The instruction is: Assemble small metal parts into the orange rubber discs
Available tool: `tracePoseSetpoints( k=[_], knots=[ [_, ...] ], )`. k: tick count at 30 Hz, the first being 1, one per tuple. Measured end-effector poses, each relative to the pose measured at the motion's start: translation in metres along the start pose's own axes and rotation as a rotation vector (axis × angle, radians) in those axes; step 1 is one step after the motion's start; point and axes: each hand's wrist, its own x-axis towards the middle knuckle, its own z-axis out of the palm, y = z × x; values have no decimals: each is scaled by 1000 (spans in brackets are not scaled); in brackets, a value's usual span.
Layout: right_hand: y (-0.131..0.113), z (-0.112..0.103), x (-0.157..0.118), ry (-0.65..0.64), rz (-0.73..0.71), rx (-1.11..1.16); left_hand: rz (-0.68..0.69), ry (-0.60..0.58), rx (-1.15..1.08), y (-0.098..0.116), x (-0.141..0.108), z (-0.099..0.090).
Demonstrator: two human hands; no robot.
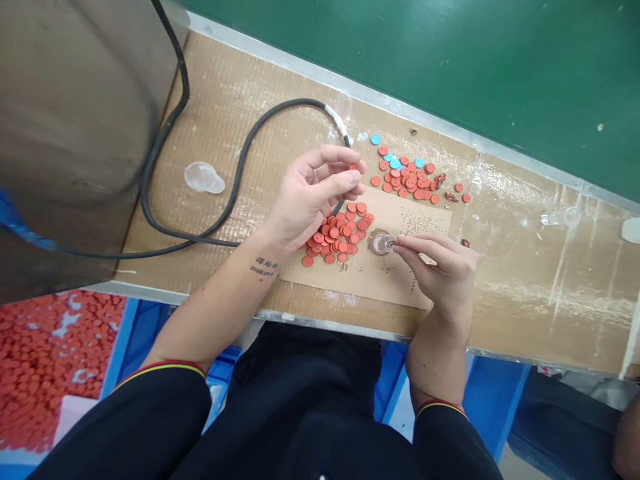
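Your left hand pinches a red button; your right hand's grip is pinched together at a clear dish, its hold unclear.

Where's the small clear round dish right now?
In the head view, the small clear round dish is just right of centre on the cardboard sheet, between the pile of red buttons on its left and the right hand.

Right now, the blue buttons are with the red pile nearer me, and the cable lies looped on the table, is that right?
Not quite: the head view shows the blue buttons with the farther red pile. The cable does lie looped on the table.
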Motion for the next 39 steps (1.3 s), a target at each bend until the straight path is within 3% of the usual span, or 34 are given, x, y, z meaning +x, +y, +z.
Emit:
tracePoseSetpoints(
  k=[4,8,11,18,25,39],
  knots=[
    [1,-3,0,133,63,108,7,-45,20,-1,-2,0],
    [-1,-2,-2,385,118,371,1,-197,-77,-1,-12,11],
    [-4,2,-2,461,151,503,-54,-298,-170,-4,-23,23],
    [-13,9,-3,480,162,556,-159,-357,-164,-16,-37,34],
    [-16,13,-1,460,113,657,-161,-394,-178,-19,-40,37],
    [-19,15,0,462,155,643,-186,-404,-199,-26,-42,39]
  ],
)
